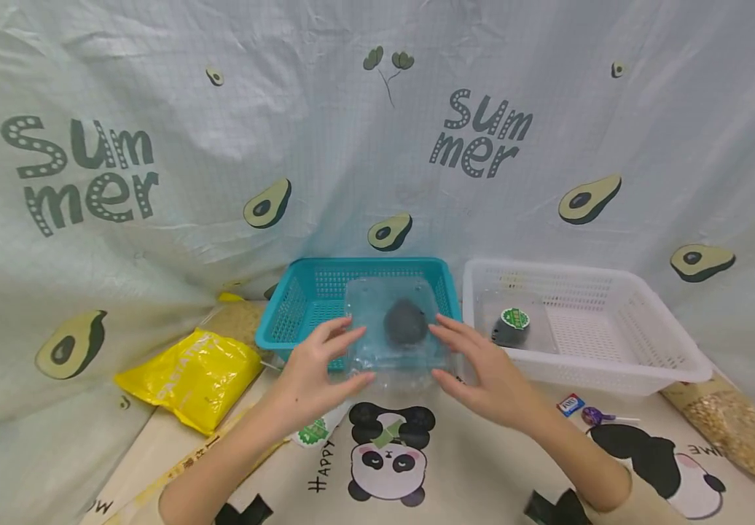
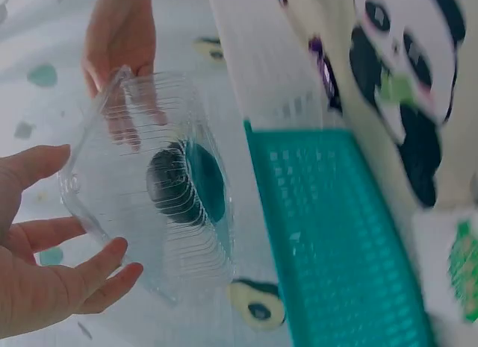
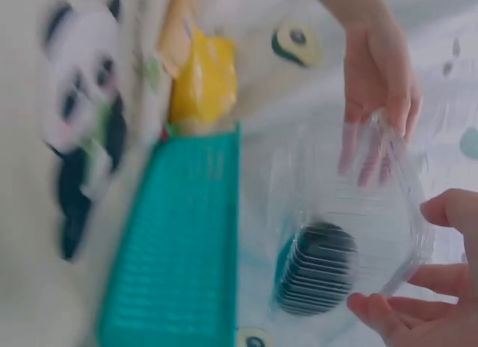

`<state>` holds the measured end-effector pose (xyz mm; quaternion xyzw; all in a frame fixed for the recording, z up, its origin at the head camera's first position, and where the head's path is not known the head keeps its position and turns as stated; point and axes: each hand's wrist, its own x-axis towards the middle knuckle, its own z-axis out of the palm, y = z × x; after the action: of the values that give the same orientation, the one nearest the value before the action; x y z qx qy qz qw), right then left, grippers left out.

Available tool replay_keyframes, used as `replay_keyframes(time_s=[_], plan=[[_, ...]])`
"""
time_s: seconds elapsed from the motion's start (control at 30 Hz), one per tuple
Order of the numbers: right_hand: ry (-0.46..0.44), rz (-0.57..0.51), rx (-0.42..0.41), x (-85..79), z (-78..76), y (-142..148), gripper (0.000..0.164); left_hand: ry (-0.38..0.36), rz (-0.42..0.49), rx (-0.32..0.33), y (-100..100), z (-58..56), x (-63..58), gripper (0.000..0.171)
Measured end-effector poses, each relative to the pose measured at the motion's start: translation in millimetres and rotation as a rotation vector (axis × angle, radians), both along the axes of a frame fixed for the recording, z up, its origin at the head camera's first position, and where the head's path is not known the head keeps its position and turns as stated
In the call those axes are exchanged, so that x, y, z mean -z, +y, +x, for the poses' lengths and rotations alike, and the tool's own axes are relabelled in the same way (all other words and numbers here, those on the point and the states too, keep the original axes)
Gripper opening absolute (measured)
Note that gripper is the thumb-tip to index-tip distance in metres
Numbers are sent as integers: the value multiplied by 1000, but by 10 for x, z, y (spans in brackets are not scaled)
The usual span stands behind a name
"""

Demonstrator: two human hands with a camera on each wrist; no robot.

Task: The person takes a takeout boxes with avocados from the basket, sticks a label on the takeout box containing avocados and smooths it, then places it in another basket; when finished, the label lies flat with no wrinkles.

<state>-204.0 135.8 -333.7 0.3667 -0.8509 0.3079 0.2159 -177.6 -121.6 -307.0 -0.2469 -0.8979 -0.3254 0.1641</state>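
My two hands hold a clear plastic clamshell box up over the front of the teal basket. Inside it lies a dark, rounded, avocado-like fruit. My left hand grips the box's left edge between thumb and fingers. On the opposite edge, my right hand grips it the same way. Seen from the left wrist, the box's ribbed wall crosses in front of the dark fruit. The right wrist view shows the fruit low in the box.
A white basket stands at right, holding another clear box with a dark fruit. A yellow packet lies left, a bag of grains far right. Near the white basket are a lollipop and a small blue-and-red packet.
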Motion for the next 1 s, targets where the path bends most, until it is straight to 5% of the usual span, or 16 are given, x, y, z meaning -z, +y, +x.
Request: replay_keyframes(time_s=[0.17, 0.3, 0.43, 0.57, 0.73, 0.83, 1.0], plan=[[117, -81, -29, 337, 417, 136, 57, 49, -82, 92, 56, 392, 345, 58], [148, -134, -65, 583, 563, 203, 58, 4, -144, 191, 62, 527, 577, 54], [120, -140, -65, 821, 531, 232, 59, -134, -151, 230, 54, 484, 740, 52], [56, -143, -80, 1026, 451, 231, 57, -257, -53, 258, 28, 340, 918, 45], [0, -144, -98, 1143, 416, 231, 54, -292, 28, 292, -71, 210, 1059, 39], [22, -118, -64, 1134, 426, 226, 56, -249, -15, 187, -162, 144, 1068, 41], [30, -114, -17, 1078, 433, 230, 57, -296, -95, -168, -387, -32, 1086, 54]])
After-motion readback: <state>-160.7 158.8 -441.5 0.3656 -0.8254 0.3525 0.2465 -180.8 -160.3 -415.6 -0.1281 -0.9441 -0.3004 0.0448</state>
